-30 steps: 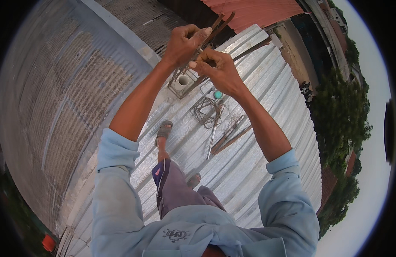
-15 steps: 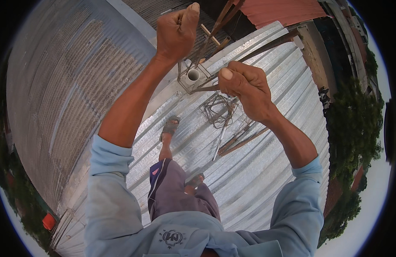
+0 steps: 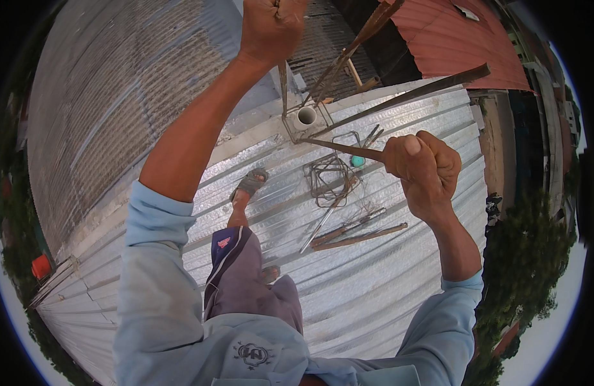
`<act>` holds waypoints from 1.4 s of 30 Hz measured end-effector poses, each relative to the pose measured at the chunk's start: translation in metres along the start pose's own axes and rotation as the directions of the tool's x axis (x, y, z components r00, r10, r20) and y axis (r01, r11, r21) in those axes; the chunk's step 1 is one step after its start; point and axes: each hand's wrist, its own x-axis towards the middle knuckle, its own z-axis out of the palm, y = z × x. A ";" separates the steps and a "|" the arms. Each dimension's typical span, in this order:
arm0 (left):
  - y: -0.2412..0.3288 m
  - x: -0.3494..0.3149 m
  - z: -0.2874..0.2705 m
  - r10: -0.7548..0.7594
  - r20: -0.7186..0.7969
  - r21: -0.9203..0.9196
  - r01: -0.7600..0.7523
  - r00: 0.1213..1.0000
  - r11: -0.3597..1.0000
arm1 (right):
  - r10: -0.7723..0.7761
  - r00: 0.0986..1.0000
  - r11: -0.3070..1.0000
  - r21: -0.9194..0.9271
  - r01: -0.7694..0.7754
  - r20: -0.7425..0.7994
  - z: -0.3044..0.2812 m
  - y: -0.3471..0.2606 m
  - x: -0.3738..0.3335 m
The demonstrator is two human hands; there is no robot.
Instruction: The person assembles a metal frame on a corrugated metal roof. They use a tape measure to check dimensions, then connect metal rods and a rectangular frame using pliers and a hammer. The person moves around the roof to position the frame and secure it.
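Observation:
My right hand (image 3: 427,172) is closed round a rusty steel bar (image 3: 348,149), one of several that rise from the roof edge. At the top of the view my left hand (image 3: 274,29) is closed too, on another bar (image 3: 283,87) that runs up behind the wrist; its upper end is hidden. The bars stand around a white plastic pipe (image 3: 306,116) with an open mouth. Bent square wire ties (image 3: 290,128) surround the pipe's base. A further bar (image 3: 406,101) slants out to the far right, held by neither hand.
My sandalled foot (image 3: 249,183) stands on the shiny corrugated metal roof (image 3: 374,289). Right of it lie a pile of square wire ties (image 3: 329,181), loose rods (image 3: 361,237) and a small turquoise object (image 3: 357,161). A duller roof (image 3: 117,122) adjoins at left, a red one (image 3: 464,45) beyond.
My right hand has moved to the right, drawing its bar outward. The left hand has gone farther up in the view. The view has shifted, showing more of the red roof and loose rods.

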 end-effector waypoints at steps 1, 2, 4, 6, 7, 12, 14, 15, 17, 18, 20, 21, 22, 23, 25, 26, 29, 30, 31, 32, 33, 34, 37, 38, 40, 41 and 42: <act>0.000 0.000 -0.001 -0.007 -0.006 0.014 0.007 1.000 1.000 | -0.035 0.999 0.998 0.055 0.034 0.011 -0.010 0.002 -0.006; 0.000 0.002 0.001 0.014 -0.002 -0.003 -0.014 1.000 1.000 | -0.069 0.997 0.992 0.111 0.067 0.019 -0.019 0.003 -0.010; -0.002 0.001 0.006 0.039 0.011 -0.036 -0.038 0.999 0.999 | -0.088 0.996 0.990 0.116 0.085 0.028 -0.030 0.007 -0.017; 0.001 -0.001 0.014 0.011 0.022 -0.075 -0.010 1.000 0.997 | -0.091 0.994 0.982 0.172 0.081 0.053 -0.020 0.008 -0.003; 0.003 -0.002 0.013 -0.002 0.041 -0.098 0.006 0.999 0.995 | -0.064 0.997 0.992 0.111 0.060 0.038 -0.005 0.005 0.013; 0.011 -0.003 0.004 -0.002 0.144 -0.129 0.021 0.990 0.991 | -0.026 0.999 0.995 0.096 0.022 0.040 0.023 -0.001 0.037; 0.012 -0.008 0.002 -0.010 0.132 -0.126 0.026 0.991 0.992 | 0.000 1.000 0.999 0.033 -0.001 0.024 0.035 -0.004 0.046; 0.012 -0.007 0.002 0.000 0.113 -0.123 0.014 0.994 0.992 | 0.000 1.000 1.000 0.000 0.000 -0.003 0.043 -0.004 0.050; 0.009 -0.005 0.005 0.023 0.104 -0.136 -0.009 0.994 0.991 | -0.007 0.999 1.000 -0.018 0.006 -0.033 0.051 -0.007 0.050; 0.007 -0.004 0.003 0.033 0.112 -0.135 -0.018 0.993 0.991 | -0.028 0.999 0.999 -0.040 0.027 -0.031 0.052 -0.005 0.048; 0.003 -0.008 -0.002 0.016 0.110 -0.139 -0.001 0.994 0.990 | -0.048 0.995 0.995 -0.089 0.040 -0.083 0.053 -0.004 0.043; 0.003 -0.008 -0.002 -0.003 0.105 -0.152 0.019 0.995 0.988 | -0.027 0.997 0.998 -0.066 0.022 -0.076 0.051 -0.003 0.041; 0.002 -0.008 -0.002 -0.022 0.097 -0.164 0.038 0.995 0.986 | -0.007 0.998 0.999 -0.044 0.004 -0.066 0.046 -0.003 0.038; 0.000 -0.007 -0.006 0.000 0.076 -0.123 0.009 0.997 0.992 | 0.013 0.999 1.000 -0.022 -0.014 -0.053 0.041 -0.003 0.035; -0.006 -0.007 -0.014 0.049 0.024 -0.038 -0.048 0.999 0.998 | 0.000 0.997 1.000 -0.013 -0.001 -0.078 0.030 -0.004 0.022; -0.008 -0.007 -0.016 0.039 0.005 -0.019 -0.039 0.999 0.999 | -0.007 0.996 1.000 -0.007 0.006 -0.087 0.025 -0.006 0.014; -0.003 -0.013 -0.016 0.014 -0.020 -0.010 -0.014 1.000 1.000 | -0.020 0.996 0.999 -0.035 0.017 -0.091 -0.001 0.000 -0.014; -0.002 -0.012 -0.017 0.020 -0.009 -0.031 -0.021 1.000 0.999 | -0.036 0.996 0.999 0.010 0.037 -0.082 -0.011 0.001 -0.025; -0.002 -0.011 -0.019 0.026 -0.003 -0.053 -0.026 1.000 0.998 | -0.051 0.996 0.997 0.054 0.055 -0.070 -0.020 0.002 -0.036; -0.002 -0.009 -0.019 0.007 -0.013 -0.049 -0.008 1.000 0.999 | -0.074 0.995 0.993 0.087 0.079 -0.059 -0.031 0.006 -0.045; -0.001 -0.008 -0.018 -0.020 -0.014 -0.056 0.019 1.000 0.998 | -0.087 0.995 0.989 0.114 0.093 -0.058 -0.037 0.006 -0.053; -0.001 -0.007 -0.016 -0.046 -0.011 -0.064 0.045 0.999 0.997 | -0.099 0.993 0.984 0.142 0.107 -0.062 -0.041 0.008 -0.055; 0.006 -0.009 0.000 0.065 0.022 -0.029 -0.064 0.998 0.997 | -0.086 0.996 0.987 0.136 0.090 -0.036 -0.032 0.013 -0.026; 0.011 -0.003 -0.006 0.037 0.080 -0.017 -0.035 0.996 0.999 | -0.077 0.996 0.990 0.118 0.082 -0.041 -0.017 0.004 0.001; -0.008 -0.008 -0.017 -0.026 0.172 -0.042 0.034 0.985 0.999 | -0.044 0.999 0.999 0.020 0.045 -0.032 0.013 -0.002 0.035; -0.005 -0.006 -0.008 -0.008 0.228 -0.128 0.038 0.974 0.991 | -0.024 0.999 0.999 -0.041 0.023 -0.021 0.018 -0.004 0.041; 0.000 -0.008 -0.009 0.006 0.273 -0.180 0.045 0.962 0.983 | -0.004 1.000 0.999 -0.049 0.003 -0.025 0.022 -0.004 0.044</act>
